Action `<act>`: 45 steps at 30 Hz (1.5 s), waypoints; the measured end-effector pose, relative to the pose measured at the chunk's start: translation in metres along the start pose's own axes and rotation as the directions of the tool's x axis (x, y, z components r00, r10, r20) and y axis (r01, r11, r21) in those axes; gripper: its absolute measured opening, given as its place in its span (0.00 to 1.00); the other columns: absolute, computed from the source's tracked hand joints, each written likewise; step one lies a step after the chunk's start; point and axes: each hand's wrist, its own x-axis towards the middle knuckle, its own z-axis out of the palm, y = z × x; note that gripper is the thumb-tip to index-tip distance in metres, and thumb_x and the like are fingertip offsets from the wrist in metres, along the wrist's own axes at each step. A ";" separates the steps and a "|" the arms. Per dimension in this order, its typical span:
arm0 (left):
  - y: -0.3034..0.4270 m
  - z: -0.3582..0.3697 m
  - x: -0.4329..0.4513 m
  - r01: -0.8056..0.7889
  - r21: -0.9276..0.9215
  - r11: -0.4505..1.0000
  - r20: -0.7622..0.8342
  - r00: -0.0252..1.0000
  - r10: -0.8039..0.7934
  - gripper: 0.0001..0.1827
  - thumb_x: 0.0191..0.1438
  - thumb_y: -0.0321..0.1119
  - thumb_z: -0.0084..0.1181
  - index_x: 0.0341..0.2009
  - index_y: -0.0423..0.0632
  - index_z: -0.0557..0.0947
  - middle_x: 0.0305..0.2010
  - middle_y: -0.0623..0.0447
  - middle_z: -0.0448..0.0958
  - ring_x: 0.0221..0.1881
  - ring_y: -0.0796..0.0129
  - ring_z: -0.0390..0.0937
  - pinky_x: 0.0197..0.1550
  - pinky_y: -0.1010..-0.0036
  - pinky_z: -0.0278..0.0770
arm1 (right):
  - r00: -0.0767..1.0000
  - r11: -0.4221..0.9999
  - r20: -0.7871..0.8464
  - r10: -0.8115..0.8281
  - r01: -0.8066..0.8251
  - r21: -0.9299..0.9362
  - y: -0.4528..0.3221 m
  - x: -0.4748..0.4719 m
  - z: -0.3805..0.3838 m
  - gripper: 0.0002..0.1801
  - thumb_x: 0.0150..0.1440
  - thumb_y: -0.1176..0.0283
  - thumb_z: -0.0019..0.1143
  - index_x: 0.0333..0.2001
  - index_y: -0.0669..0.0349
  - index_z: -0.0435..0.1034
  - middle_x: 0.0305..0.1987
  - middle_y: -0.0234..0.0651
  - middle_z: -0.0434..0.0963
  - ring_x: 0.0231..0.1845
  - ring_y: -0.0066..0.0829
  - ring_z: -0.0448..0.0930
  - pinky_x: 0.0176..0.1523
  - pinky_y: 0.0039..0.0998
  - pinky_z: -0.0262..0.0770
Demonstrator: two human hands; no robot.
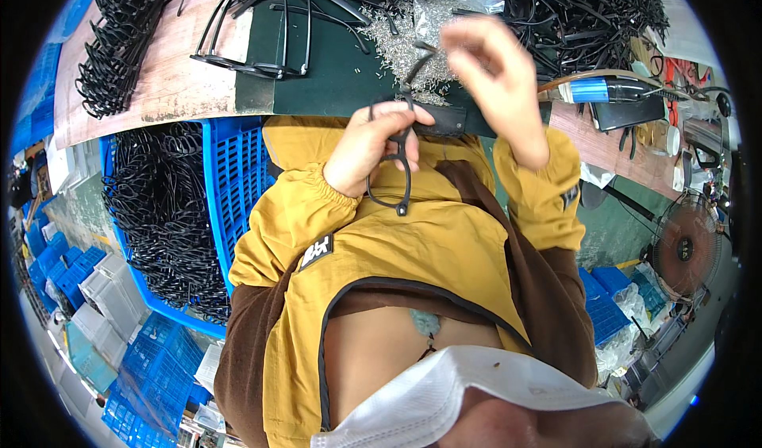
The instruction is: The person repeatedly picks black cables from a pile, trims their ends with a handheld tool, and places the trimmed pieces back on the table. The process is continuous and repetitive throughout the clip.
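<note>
My left hand (381,141) is shut on a black eyeglass frame (409,177), whose rims hang below the fingers over my yellow apron. A short black temple arm (419,70) rises from the frame's upper end towards the pile of small screws (393,43). My right hand (494,67), blurred, is raised over the screws and a clear plastic bag (437,16), to the right of the temple arm; its fingers are curled, and whether they hold anything cannot be told. A dark block (443,120) lies at the table edge beside my left hand.
Black temple arms (571,19) are heaped at the back right. Several glasses frames (256,67) stand at the back left, near stacked frames (116,55). A blue-handled electric screwdriver (601,91) lies right. A blue crate (238,174) full of frames stands left, a fan (684,248) right.
</note>
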 end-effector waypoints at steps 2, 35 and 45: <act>0.001 -0.004 -0.001 -0.027 -0.009 1.000 -0.071 0.997 0.026 0.16 0.70 0.37 0.44 0.48 0.42 0.81 0.24 0.55 0.76 0.23 0.71 0.77 0.25 0.79 0.71 | 0.950 0.943 -0.180 -0.256 0.204 -0.264 -0.009 0.052 0.006 0.09 0.62 0.81 0.60 0.47 0.67 0.78 0.40 0.31 0.81 0.38 0.21 0.82 0.46 0.23 0.78; -0.041 -0.002 0.020 -0.814 0.365 0.453 0.079 0.512 0.856 0.18 0.63 0.16 0.50 0.51 0.43 0.59 0.44 0.40 0.78 0.50 0.52 0.82 0.62 0.52 0.78 | 0.949 0.999 -0.315 0.008 -0.018 -0.027 0.024 -0.088 0.003 0.09 0.68 0.77 0.54 0.38 0.73 0.77 0.40 0.37 0.81 0.31 0.22 0.82 0.37 0.23 0.79; -0.072 -0.012 0.017 -0.836 0.418 0.354 0.157 0.451 0.879 0.21 0.56 0.19 0.66 0.49 0.39 0.69 0.45 0.40 0.78 0.50 0.53 0.82 0.64 0.38 0.74 | 0.884 0.926 -0.361 0.297 -0.174 0.335 0.040 -0.092 0.029 0.06 0.66 0.78 0.58 0.40 0.73 0.76 0.38 0.39 0.82 0.30 0.22 0.83 0.36 0.22 0.81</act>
